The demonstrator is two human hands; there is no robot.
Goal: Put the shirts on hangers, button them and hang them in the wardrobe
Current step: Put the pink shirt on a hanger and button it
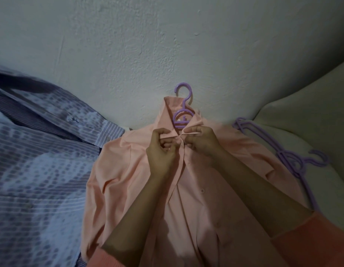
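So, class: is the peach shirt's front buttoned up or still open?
Mostly open. Below the collar the peach shirt front gapes, buttons showing unfastened; the left hand and right hand pinch it at the top button.

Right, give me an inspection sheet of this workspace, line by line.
Surface: pale sheet, shirts laid flat on it.
Job's things: peach shirt front up, purple hanger inside its collar, hook poking out at the top; lower buttons undone.
Clutter: striped patterned shirt lying to the left; spare purple hangers piled to the right.
Hands: left hand and right hand both pinch the placket just below the collar.
Cables: nothing seen.
Surroundings: rough plaster wall behind; no wardrobe in view.
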